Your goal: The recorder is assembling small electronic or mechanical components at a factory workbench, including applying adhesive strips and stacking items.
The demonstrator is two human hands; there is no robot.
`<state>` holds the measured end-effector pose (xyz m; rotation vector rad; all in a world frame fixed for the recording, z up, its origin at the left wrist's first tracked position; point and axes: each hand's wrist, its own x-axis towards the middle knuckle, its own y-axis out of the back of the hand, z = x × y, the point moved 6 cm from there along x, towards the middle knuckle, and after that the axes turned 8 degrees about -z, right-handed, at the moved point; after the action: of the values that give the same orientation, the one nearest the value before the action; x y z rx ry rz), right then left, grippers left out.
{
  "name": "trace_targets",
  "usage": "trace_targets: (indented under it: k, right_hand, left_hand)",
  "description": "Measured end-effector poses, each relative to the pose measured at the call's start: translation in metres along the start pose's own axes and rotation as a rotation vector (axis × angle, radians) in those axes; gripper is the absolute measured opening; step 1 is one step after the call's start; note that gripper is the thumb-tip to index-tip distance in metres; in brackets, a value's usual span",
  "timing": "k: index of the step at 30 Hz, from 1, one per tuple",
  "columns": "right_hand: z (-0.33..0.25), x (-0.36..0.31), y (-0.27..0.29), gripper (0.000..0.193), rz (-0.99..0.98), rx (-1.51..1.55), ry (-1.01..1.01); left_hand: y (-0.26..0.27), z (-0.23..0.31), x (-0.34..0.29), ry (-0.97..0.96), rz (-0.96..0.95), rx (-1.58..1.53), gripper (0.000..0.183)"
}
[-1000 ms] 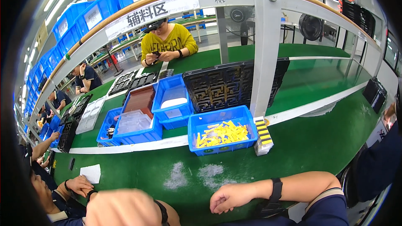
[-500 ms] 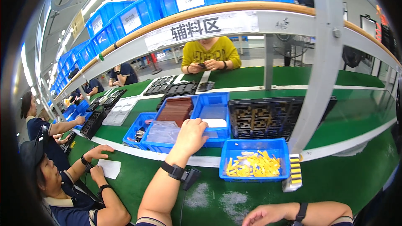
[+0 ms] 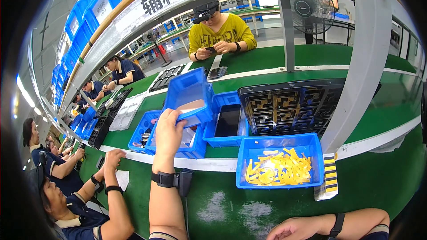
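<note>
My left hand [image 3: 168, 131] is closed on the near edge of a small blue bin [image 3: 189, 86] and holds it up, tilted. Inside it are clear sheets and a pale flat piece [image 3: 192, 106]. Beneath and to its left is another blue bin [image 3: 189, 153] with clear and white pieces, partly hidden by my hand. Right of the lifted bin, an open blue bin [image 3: 213, 138] holds a black flat rectangular panel [image 3: 227, 120]. My right hand [image 3: 289, 230] rests low at the table's near side; its fingers are largely hidden at the picture's lower edge.
A blue bin [image 3: 242, 162] of yellow strips stands at the right, beside a striped block [image 3: 330, 175]. Behind it leans a black moulded tray [image 3: 289, 109]. A white metal post [image 3: 362, 62] and overhead rail border the space. Co-workers sit left and opposite.
My left hand has taken hold of the upper blue bin and raised it leftward, revealing the bin with the black panel underneath. The view has shifted. My right hand stays low.
</note>
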<state>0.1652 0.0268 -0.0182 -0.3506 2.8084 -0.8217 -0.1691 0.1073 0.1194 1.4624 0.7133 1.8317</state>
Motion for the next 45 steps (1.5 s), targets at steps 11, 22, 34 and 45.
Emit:
trace_targets:
  k: [11,22,34,45]
  right_hand:
    - [0.001,0.003,-0.007,0.021,-0.022,-0.011,0.019]
    - [0.003,0.002,-0.002,0.021,0.002,-0.05,0.013]
    - [0.0,-0.001,0.0,0.021,0.028,-0.112,-0.001]
    - [-0.005,-0.003,0.0,0.02,0.034,-0.204,-0.013]
  left_hand:
    - [0.027,0.027,-0.009,-0.069,0.198,0.486,0.026]
    - [-0.185,0.001,0.045,0.17,-0.581,0.156,0.043]
    - [-0.211,0.01,0.06,0.108,-0.638,0.193,0.05]
    - [-0.135,0.037,0.031,0.054,-0.361,0.051,0.053]
